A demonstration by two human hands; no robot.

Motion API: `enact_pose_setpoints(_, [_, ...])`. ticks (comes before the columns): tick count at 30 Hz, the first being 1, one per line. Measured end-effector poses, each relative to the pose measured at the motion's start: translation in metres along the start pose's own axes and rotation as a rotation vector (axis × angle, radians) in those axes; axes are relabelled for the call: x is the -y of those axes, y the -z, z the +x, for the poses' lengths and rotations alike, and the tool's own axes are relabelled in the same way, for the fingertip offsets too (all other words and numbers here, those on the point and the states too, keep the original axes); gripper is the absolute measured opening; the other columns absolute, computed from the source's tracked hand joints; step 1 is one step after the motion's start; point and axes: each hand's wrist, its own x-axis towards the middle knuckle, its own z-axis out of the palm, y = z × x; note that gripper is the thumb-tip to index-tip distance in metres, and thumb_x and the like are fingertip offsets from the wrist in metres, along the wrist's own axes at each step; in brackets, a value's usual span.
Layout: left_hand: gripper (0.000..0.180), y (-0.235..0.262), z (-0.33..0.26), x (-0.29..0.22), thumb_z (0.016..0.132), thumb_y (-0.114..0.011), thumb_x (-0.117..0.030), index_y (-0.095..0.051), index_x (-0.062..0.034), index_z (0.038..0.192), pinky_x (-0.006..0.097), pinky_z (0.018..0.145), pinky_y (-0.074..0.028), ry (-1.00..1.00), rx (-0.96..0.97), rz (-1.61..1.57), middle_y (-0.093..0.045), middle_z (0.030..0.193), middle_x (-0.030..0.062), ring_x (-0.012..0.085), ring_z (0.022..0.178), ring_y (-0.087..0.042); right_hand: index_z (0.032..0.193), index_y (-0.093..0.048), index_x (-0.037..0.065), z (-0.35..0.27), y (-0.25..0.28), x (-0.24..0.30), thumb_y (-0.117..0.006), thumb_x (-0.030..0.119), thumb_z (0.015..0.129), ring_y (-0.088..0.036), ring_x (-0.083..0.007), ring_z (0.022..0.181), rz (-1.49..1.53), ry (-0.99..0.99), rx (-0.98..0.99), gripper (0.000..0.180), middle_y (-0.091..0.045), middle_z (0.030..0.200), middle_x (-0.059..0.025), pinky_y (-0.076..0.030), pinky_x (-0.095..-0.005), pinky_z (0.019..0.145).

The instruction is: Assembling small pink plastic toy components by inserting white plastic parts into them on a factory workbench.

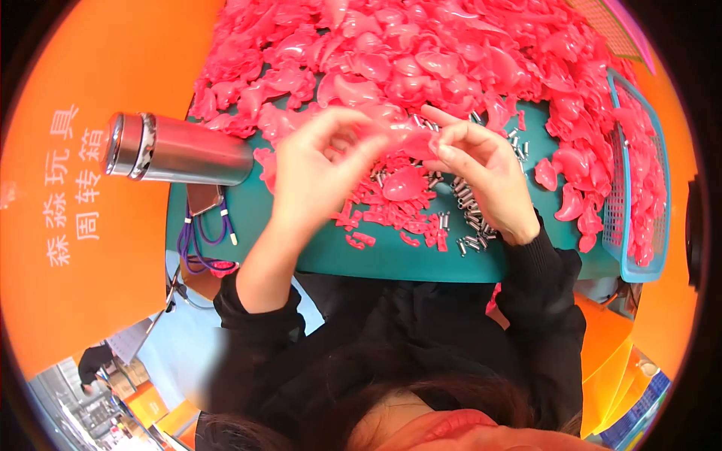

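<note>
Both hands met above the middle of the green table (391, 259), the left hand (316, 177) and the right hand (481, 177) each pinching one end of a pink part (402, 135) held between them, just over the scattered pieces. Left fingers (353, 124) curled round its near end; the right thumb and forefinger pressed on the other end. Whether a pin was already seated in the part could not be told, since the fingers covered it.

As for progress, it looked early or at best midway, judging from how things lay. A huge heap of pink shells (421, 52) still filled the far side of the table and spilled into the blue basket (620, 225) on the right. Directly under the hands lay one larger pink piece (404, 184) among small pink offcuts (376, 222), and a loose pile of small metal pins (466, 210) sat beneath the right wrist. No clearly separate stack of finished parts could be made out.

Around the work, a steel flask (177, 150) lay on its side at the left edge of the table, touching the heap's fringe, with a purple cord (203, 240) hanging below it. An orange crate wall (83, 188) rose to the left. Nothing blocked the hands themselves, though the heap crowded close behind them and the pins lay well within elbow reach.
</note>
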Motion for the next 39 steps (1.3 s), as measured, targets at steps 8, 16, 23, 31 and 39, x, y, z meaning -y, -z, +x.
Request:
enact_pose_setpoints(8, [0.018, -0.023, 0.008, 0.000, 0.076, -0.070, -0.001, -0.062, -0.0027, 0.092, 0.025, 0.059, -0.050, -0.449, -0.163, 0.000, -0.063, 0.083, 0.0074, 0.0138, 0.068, -0.062, 0.094, -0.058, 0.005, -0.008, 0.017, 0.007, -0.059, 0.016, 0.089, -0.053, -0.0257, 0.117, 0.407, -0.017, 0.065, 0.012, -0.045, 0.135, -0.0174, -0.053, -0.0378, 0.085])
enact_pose_setpoints(16, [0.040, -0.050, -0.001, 0.004, 0.078, -0.065, 0.003, -0.051, 0.0005, 0.115, 0.033, 0.078, -0.054, -0.407, 0.268, -0.270, -0.053, 0.118, 0.0143, 0.0201, 0.096, -0.061, 0.098, -0.057, 0.003, -0.008, 0.018, 0.001, -0.059, 0.010, 0.090, -0.059, -0.0110, 0.094, 0.211, 0.047, -0.092, 0.011, -0.060, 0.098, -0.0015, -0.050, -0.0306, 0.085])
enact_pose_setpoints(23, [0.050, -0.056, 0.004, 0.009, 0.089, -0.054, -0.004, -0.035, -0.0011, 0.135, 0.032, 0.085, -0.050, 0.207, 0.256, -0.895, -0.046, 0.125, 0.0129, 0.0176, 0.101, -0.058, 0.093, -0.058, 0.002, -0.008, 0.005, 0.003, -0.061, 0.008, 0.088, -0.055, -0.0076, 0.087, 0.056, 0.054, -0.090, 0.008, -0.058, 0.091, 0.0010, -0.045, -0.0224, 0.079])
enact_pose_setpoints(31, [0.049, -0.048, 0.001, 0.009, 0.090, -0.053, -0.008, -0.035, 0.0000, 0.135, 0.033, 0.087, -0.051, 0.416, 0.452, -1.063, -0.057, 0.117, 0.0136, 0.0234, 0.101, -0.062, 0.090, -0.059, -0.001, -0.003, 0.011, -0.001, -0.060, 0.001, 0.085, -0.058, -0.0130, 0.092, -0.459, 0.302, -0.311, 0.005, -0.062, 0.108, -0.0126, -0.047, -0.0276, 0.080])
enact_pose_setpoints(39, [0.043, -0.047, -0.002, 0.006, 0.092, -0.052, -0.009, -0.039, 0.0014, 0.132, 0.032, 0.084, -0.052, 0.469, 0.495, -1.073, -0.059, 0.115, 0.0124, 0.0217, 0.100, -0.062, 0.086, -0.060, 0.002, 0.001, 0.006, -0.003, -0.065, -0.007, 0.072, -0.059, -0.0251, 0.079, -1.130, 0.596, -0.306, 0.018, -0.062, 0.081, -0.0084, -0.046, -0.0300, 0.071])
